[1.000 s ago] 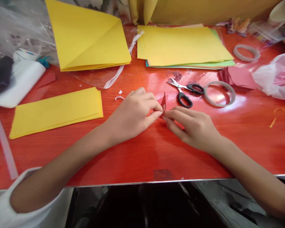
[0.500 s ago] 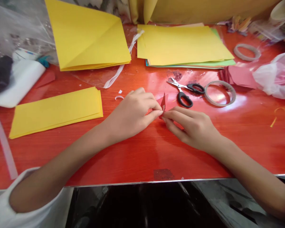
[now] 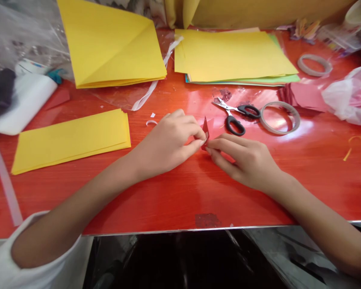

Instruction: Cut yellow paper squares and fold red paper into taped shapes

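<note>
Between my fingertips stands a small folded piece of red paper (image 3: pixel 205 125), its pointed tip upward. My left hand (image 3: pixel 174 138) pinches it from the left with thumb and forefinger. From the right, my right hand (image 3: pixel 243 158) grips its lower edge between thumb and fingers. The fingertips of both hands almost meet and hide the bottom of the paper. Just beyond my right hand lie scissors (image 3: pixel 233 114) with black handles, blades apart. A roll of clear tape (image 3: pixel 279 117) sits flat beside them.
Yellow strips (image 3: pixel 72 140) are stacked at left on the red table (image 3: pixel 156 204). Behind stand folded yellow sheets (image 3: pixel 117 48) and a stack of coloured paper (image 3: pixel 231 56). To the right are red paper pieces (image 3: pixel 307 96), a white plastic bag (image 3: pixel 349 96) and a second tape roll (image 3: pixel 314 65).
The red paper has turned slightly and its tip leans a little farther left. Both hands keep their pinch with hardly any shift.
</note>
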The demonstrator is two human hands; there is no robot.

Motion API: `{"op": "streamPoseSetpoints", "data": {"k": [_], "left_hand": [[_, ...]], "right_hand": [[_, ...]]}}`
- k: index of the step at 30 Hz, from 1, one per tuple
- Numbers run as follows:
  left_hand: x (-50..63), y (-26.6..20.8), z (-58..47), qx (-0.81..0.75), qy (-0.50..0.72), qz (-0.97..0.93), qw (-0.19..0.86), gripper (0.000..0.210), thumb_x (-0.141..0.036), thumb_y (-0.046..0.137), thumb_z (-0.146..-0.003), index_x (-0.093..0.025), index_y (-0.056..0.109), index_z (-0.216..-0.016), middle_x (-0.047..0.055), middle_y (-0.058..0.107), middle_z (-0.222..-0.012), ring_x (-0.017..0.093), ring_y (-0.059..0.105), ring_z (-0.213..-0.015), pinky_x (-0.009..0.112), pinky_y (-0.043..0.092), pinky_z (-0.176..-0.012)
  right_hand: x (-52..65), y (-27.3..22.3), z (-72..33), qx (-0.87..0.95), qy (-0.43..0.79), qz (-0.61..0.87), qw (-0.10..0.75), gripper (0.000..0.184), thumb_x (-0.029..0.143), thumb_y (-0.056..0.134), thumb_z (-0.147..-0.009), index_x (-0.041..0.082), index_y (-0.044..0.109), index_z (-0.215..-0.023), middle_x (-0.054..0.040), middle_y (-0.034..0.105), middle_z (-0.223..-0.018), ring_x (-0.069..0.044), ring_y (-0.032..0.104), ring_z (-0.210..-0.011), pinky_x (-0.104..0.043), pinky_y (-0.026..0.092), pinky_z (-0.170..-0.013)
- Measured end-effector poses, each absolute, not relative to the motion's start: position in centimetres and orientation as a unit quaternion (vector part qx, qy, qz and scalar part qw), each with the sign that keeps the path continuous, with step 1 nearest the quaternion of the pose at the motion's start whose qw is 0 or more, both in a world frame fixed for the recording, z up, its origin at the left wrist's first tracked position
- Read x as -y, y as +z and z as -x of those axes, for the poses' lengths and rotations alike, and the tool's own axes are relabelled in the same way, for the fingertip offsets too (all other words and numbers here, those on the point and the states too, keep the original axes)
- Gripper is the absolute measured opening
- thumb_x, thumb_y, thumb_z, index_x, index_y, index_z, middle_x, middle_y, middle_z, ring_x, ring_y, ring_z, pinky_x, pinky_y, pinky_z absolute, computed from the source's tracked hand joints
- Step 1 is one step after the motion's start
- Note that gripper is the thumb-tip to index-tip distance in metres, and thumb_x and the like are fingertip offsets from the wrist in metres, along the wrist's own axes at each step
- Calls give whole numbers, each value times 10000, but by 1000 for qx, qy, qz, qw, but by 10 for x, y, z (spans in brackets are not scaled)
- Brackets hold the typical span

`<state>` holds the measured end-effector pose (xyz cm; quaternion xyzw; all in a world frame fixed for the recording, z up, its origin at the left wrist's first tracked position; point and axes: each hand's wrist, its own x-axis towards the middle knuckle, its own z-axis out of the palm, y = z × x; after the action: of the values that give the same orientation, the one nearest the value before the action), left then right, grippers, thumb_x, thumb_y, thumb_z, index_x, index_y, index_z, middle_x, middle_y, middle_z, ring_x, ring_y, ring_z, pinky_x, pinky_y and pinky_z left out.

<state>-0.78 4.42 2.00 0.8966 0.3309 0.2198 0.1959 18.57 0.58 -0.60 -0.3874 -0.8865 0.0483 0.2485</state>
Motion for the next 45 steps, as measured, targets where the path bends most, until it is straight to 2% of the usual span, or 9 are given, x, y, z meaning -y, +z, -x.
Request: {"op": "streamPoseSetpoints", "data": {"k": [10,14,18,21,24,29,31,39,45], "left_hand": [[-60,25,19,-368,216,-888,171,158,-227,504,-845,-206,644,-776,8,665,-813,183,564,-825,352,439,-792],[-74,22,31,-431,191,-880,69,157,-246,511,-842,-189,630,-758,50,655,-832,220,545,-882,387,407,-842],[-81,16,43,-512,137,-846,-60,244,-268,438,-888,-135,615,-785,121,634,-877,285,496,-978,463,362,-874],[-82,12,46,-523,131,-839,-70,236,-273,446,-896,-120,602,-807,126,625,-877,293,477,-1012,495,334,-908],[-82,9,41,-519,152,-841,-24,157,-211,476,-880,-129,591,-949,113,628,-978,276,501,-1017,476,368,-891],[-76,-1,25,-448,274,-807,272,218,-285,502,-890,-203,496,-1092,11,655,-835,137,622,-751,284,485,-647],[-71,-4,20,-417,293,-793,333,266,-263,509,-885,-197,454,-1137,1,645,-797,125,637,-722,258,491,-603],[-57,2,10,-377,363,-757,391,299,-173,545,-833,-206,463,-1119,-38,594,-736,108,625,-713,273,518,-665],[-56,3,6,-386,373,-728,427,284,-172,562,-830,-191,484,-1102,-11,615,-815,113,619,-773,274,517,-703]], "right_hand": [[-13,2,-188,811,213,467,282,116,124,511,-849,184,602,-809,0,657,-706,-114,593,-617,-228,443,-570],[-16,1,-188,739,333,504,300,142,197,513,-867,178,616,-771,-6,653,-692,-127,616,-632,-250,475,-613],[-17,1,-188,666,433,517,319,196,275,520,-882,187,623,-739,-19,650,-709,-128,616,-642,-265,500,-638],[-19,2,-187,642,476,500,333,193,294,547,-872,196,641,-734,-19,647,-698,-126,612,-624,-271,509,-618],[-21,2,-188,628,501,486,343,193,305,573,-859,197,658,-724,-15,649,-680,-124,616,-611,-272,514,-603],[-21,1,-188,605,532,473,357,177,291,587,-855,190,674,-738,-14,664,-695,-113,631,-602,-249,520,-586],[-20,2,-187,602,542,467,354,170,281,590,-855,186,681,-748,-13,669,-692,-108,634,-600,-238,521,-585],[-17,1,-184,560,601,437,365,105,273,672,-795,174,699,-771,-4,681,-703,-103,652,-606,-217,536,-596],[-16,-3,-183,524,639,426,367,110,240,640,-825,162,707,-787,-17,701,-713,-111,671,-606,-210,547,-584]]}}
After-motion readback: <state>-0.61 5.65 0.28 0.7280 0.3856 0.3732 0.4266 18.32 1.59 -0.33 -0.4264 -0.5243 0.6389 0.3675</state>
